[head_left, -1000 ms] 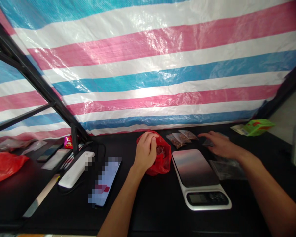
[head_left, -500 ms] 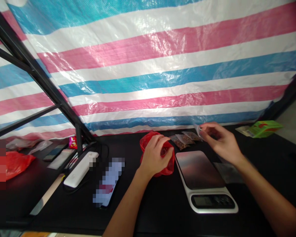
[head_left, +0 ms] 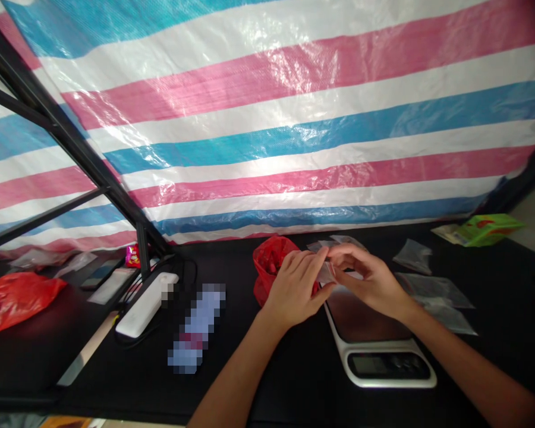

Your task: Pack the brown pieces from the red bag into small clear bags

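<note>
A small clear plastic bag is pinched between the fingertips of my left hand and my right hand. Both hands are closed on it, over the far left corner of the white kitchen scale. Just left of my left hand stands a red plastic bag with its mouth open; part of it is behind the hand. Small clear bags lie behind my right hand, mostly covered. Flat clear bags rest on the black table right of the scale.
A phone and a white power strip with cables lie to the left. Farther left are a black frame bar and another red bag. A green packet sits at back right. Striped sheeting hangs behind.
My left hand has left the red bag and moved right. My right hand has brought the small clear bag leftward and nearer. Both hands now meet on it.
</note>
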A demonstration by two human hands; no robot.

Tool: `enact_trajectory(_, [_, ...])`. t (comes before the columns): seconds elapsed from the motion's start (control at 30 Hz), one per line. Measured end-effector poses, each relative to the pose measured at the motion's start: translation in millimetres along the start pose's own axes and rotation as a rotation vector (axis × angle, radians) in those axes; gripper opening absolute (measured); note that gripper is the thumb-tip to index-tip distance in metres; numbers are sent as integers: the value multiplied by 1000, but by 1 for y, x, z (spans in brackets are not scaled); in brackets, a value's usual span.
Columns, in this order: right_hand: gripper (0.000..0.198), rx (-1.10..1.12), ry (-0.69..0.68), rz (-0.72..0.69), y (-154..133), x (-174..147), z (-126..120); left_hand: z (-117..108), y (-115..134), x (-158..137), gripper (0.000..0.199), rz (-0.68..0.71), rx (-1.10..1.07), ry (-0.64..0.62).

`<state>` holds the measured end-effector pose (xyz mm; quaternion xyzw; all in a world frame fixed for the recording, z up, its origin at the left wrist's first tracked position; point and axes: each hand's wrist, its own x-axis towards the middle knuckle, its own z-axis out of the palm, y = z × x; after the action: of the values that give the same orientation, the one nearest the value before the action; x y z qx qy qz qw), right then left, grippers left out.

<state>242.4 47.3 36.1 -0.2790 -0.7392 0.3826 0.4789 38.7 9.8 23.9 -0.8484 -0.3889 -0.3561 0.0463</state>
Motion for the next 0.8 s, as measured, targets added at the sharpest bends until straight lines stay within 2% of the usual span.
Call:
enact_trajectory(0.1, [23, 22, 10, -8, 2, -2, 1, 1, 3, 0, 82, -10, 41, 25])
enact_trajectory(0.2, [25, -11, -1, -27, 3, -4, 1, 2, 5, 0, 77, -21, 36, 47])
enact_trajectory(0.4, [20, -98, 7, -41, 5, -5, 0, -2, 3, -1, 70, -13, -41, -1])
enact_trajectory(0.5, [20, -85, 8, -32, 4, -5, -1, -3, 2, 0, 59, -74, -167, 25])
enact_trajectory(0.57, [22, -101, 32, -34, 3, -5, -2, -5, -1, 2, 46, -224, -301, 132])
enact_trajectory(0.67, [24, -216, 26, -50, 3, -4, -5, -14, -15, 6, 28, -585, -442, 405])
enact_trajectory(0.73, [23, -336, -65, -77, 4, -3, -6, -24, -30, 5, 25, -804, -414, 551])
enact_trajectory(0.8, [24, -446, -189, -101, 6, -2, -6, -35, -45, 3, 24, -976, -316, 559])
